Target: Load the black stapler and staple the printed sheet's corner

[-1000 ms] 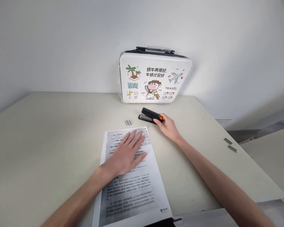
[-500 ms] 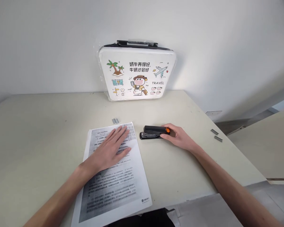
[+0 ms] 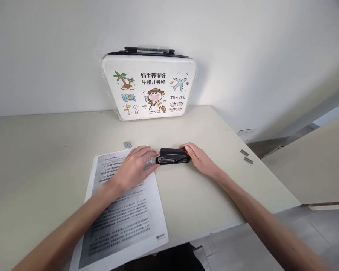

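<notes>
A black stapler [image 3: 173, 155] with an orange part at its rear lies on the table, its jaw pointing left. My right hand [image 3: 199, 160] is closed around the rear end of it. Over the top right corner of the printed sheets [image 3: 124, 222] is my left hand [image 3: 135, 163], fingers curved and thumb apart from them. Its fingertips reach the stapler's front end; whether they touch it I cannot tell. That corner of the paper, with a patch of barcode-like print, is mostly covered by the hand.
Two grey staple strips [image 3: 127, 144] lie just beyond the paper, and two more strips [image 3: 246, 156] near the table's right edge. A white cartoon-printed case [image 3: 149, 86] with a black handle stands against the wall at the back of the table [image 3: 209, 195].
My left hand has lifted from lying flat on the sheets and moved toward the stapler's front, fingers now curved. The right hand keeps hold of the stapler, now closer to the paper.
</notes>
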Demonstrator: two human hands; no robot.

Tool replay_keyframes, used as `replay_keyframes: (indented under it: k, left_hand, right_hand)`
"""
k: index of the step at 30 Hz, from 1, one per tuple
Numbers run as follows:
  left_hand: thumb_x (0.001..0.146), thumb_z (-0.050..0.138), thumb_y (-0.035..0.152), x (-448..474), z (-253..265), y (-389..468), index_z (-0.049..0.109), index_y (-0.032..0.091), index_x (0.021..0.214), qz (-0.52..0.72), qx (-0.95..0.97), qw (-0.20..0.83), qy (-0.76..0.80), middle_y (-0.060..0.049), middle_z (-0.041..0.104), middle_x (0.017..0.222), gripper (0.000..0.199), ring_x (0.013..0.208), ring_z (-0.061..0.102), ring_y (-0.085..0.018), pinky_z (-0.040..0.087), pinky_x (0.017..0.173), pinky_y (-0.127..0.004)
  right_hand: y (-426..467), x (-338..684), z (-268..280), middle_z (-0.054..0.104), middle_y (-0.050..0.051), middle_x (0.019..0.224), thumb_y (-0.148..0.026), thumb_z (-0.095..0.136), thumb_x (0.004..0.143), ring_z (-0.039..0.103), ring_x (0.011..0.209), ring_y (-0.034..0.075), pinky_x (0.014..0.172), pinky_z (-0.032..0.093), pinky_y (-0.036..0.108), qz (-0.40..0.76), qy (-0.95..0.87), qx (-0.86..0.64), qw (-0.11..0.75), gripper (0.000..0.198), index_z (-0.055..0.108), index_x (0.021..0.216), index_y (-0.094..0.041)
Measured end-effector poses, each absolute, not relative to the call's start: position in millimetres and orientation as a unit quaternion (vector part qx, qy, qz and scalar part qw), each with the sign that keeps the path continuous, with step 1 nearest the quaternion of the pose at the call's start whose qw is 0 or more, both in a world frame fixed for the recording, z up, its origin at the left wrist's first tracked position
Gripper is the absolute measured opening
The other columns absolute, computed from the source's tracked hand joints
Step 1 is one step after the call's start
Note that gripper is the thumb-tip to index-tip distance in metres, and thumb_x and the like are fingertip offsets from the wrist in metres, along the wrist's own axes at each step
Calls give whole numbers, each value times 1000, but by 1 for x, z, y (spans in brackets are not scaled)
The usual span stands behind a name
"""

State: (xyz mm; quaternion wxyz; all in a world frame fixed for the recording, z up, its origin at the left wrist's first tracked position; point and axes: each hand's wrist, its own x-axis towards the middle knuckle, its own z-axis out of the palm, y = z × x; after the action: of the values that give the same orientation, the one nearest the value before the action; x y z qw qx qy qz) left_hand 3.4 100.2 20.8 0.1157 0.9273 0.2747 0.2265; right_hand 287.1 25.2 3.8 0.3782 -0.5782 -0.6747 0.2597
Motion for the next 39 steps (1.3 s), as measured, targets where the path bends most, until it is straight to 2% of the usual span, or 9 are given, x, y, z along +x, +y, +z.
replay_keyframes:
  k: [5, 8, 12, 17, 21, 27, 30, 35, 39]
  left_hand:
    - [103, 58, 47, 25, 24, 108, 75, 22, 101, 232, 921, 116, 291, -9, 76, 118, 30, 114, 68, -29, 53, 103, -49]
    - [103, 57, 50, 27, 26, 108, 74, 22, 95, 233, 920, 112, 294, -8, 77, 113, 33, 109, 69, -29, 54, 99, -48]
    - [103, 58, 53, 18, 26, 105, 74, 23, 99, 238, 918, 113, 297, -7, 78, 110, 34, 107, 69, -29, 54, 98, -48]
    - [101, 58, 56, -2, 29, 101, 76, 25, 101, 240, 915, 117, 302, -8, 77, 111, 36, 110, 70, -29, 55, 100, -48]
    - [99, 60, 59, -21, 33, 107, 73, 27, 118, 220, 921, 133, 292, -7, 76, 120, 40, 118, 68, -29, 52, 109, -48]
    - [96, 55, 61, -52, 27, 155, 67, 20, 128, 258, 848, 49, 461, -14, 69, 131, 53, 131, 57, -36, 46, 114, -55]
    - [89, 61, 60, -61, 19, 174, 71, 19, 123, 219, 833, 65, 503, -17, 66, 134, 55, 133, 53, -42, 44, 113, -61]
    - [91, 57, 59, -68, 11, 177, 76, 25, 106, 237, 832, 86, 494, -12, 70, 126, 42, 125, 58, -37, 47, 112, -57]
    - [94, 55, 59, -71, 15, 171, 73, 25, 107, 265, 832, 73, 483, -11, 73, 121, 41, 122, 61, -36, 47, 110, -55]
  right_hand:
    - [25, 288, 5, 71, 5, 109, -49, 28, 111, 64, 98, 22, 90, 50, 39, 261, -660, -588, 387, 43, 64, 112, -27]
    - [24, 288, 5, 72, 4, 115, -50, 49, 104, 65, 101, 23, 89, 52, 38, 274, -669, -578, 379, 30, 64, 115, -27]
    - [25, 291, 6, 73, 5, 115, -46, 73, 89, 66, 104, 25, 92, 52, 40, 267, -692, -556, 374, 34, 67, 115, -26]
    - [28, 304, 10, 74, 3, 105, -50, 76, 85, 68, 96, 24, 86, 54, 38, 336, -676, -542, 369, 34, 71, 107, -25]
    - [29, 314, 10, 72, 2, 97, -53, 80, 79, 65, 86, 21, 79, 53, 36, 352, -662, -548, 369, 38, 69, 101, -24]
    - [29, 318, 11, 69, 1, 96, -49, 83, 77, 61, 82, 19, 75, 51, 34, 392, -649, -541, 365, 36, 65, 96, -23]
    - [27, 318, 13, 68, 0, 94, -46, 84, 77, 59, 81, 19, 75, 49, 33, 404, -645, -538, 361, 34, 63, 93, -23]
    - [26, 317, 12, 67, -1, 95, -44, 85, 78, 57, 82, 18, 75, 47, 32, 400, -645, -540, 365, 34, 63, 93, -24]
    - [27, 316, 10, 66, -1, 94, -44, 84, 79, 56, 80, 18, 74, 45, 31, 404, -639, -548, 359, 33, 64, 94, -24]
